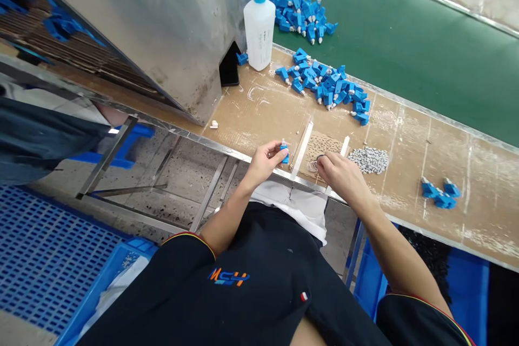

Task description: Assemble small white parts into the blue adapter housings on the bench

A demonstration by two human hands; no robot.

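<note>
Brown-topped bench (251,113) is running across the view. Blue parts (330,85) are lying heaped by its far edge, white bottle (259,35) standing to their left. Right hand (341,175): I'm pinching its grip together over the dotted patch (324,144); on what, I can't tell. Left hand (263,163) is working near the front edge. Grey pellets (368,160) are sitting piled right of the patch. Blue piece (284,153): I'm clamping the left grip on it.

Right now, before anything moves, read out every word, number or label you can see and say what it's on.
Logo on the black shirt: stylised characters, too unclear to quote.
Print on the white bottle: too small and blurred to read.
</note>
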